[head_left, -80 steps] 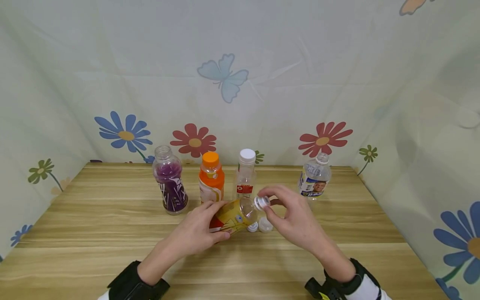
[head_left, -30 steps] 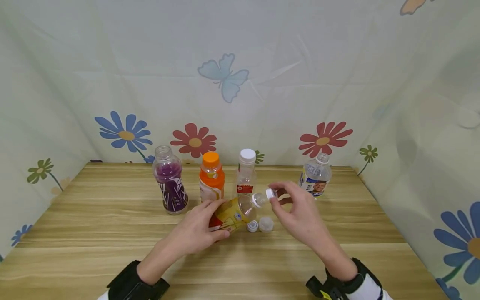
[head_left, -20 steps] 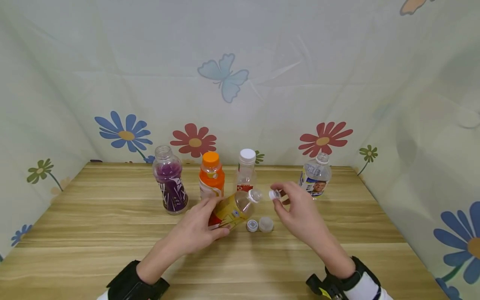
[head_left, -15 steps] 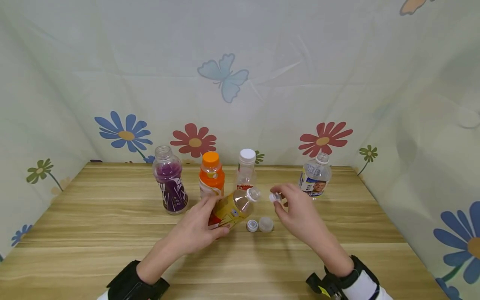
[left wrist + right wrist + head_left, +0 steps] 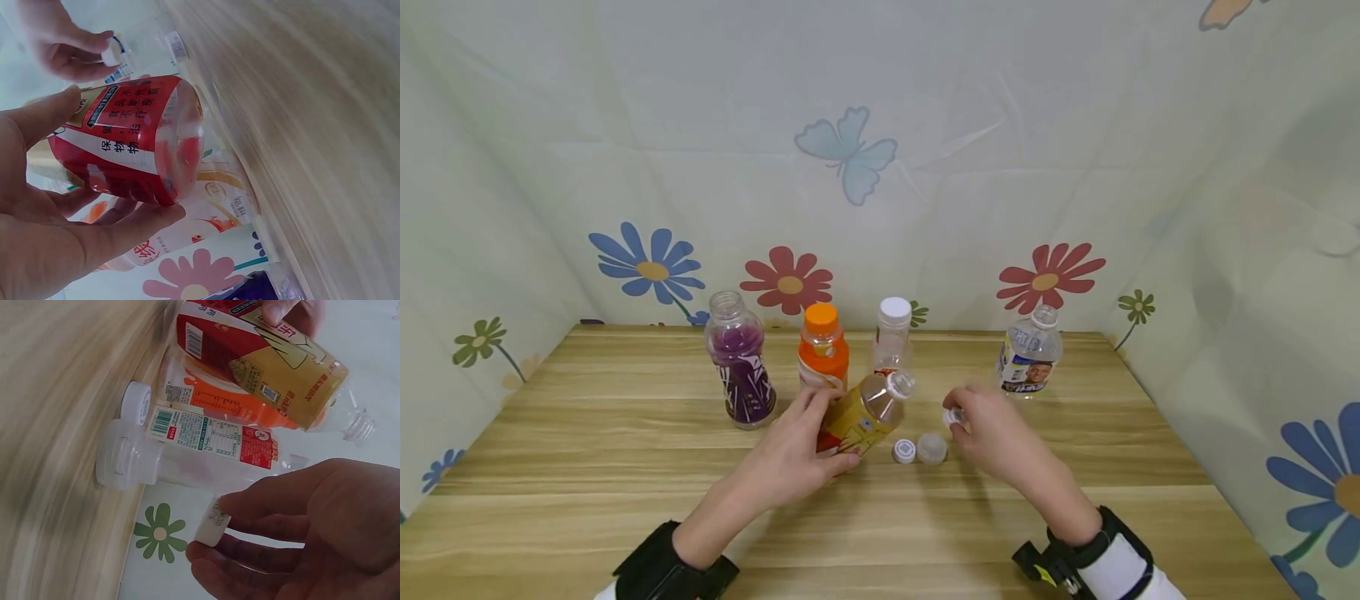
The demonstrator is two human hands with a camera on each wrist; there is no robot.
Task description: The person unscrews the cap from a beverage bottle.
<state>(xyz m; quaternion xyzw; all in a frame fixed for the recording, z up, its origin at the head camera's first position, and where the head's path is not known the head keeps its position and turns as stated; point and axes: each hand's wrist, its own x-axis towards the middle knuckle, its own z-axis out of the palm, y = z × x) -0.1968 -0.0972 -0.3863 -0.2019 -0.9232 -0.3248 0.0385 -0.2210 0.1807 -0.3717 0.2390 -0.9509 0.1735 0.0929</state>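
Observation:
My left hand [image 5: 786, 458] grips a clear plastic bottle [image 5: 867, 415] with a yellow and red label. The bottle leans to the right, and its threaded mouth is bare in the right wrist view. Between the thumb and fingers of my right hand [image 5: 1003, 437] is a white bottle cap [image 5: 212, 520], held low over the table and apart from the bottle. Just left of that hand, a small white cap [image 5: 905, 452] and a wider translucent cap [image 5: 932, 449] lie side by side on the wood.
Behind the hands stand an uncapped purple bottle [image 5: 741, 367], an orange bottle [image 5: 823, 350] with an orange cap, and a clear bottle [image 5: 892, 337] with a white cap. An uncapped clear bottle [image 5: 1031, 350] is at the back right of the wooden table [image 5: 587, 433].
The white cap has come off the yellow-labelled bottle in my right hand, which has moved right and then down. My left hand has tipped the bottle more upright.

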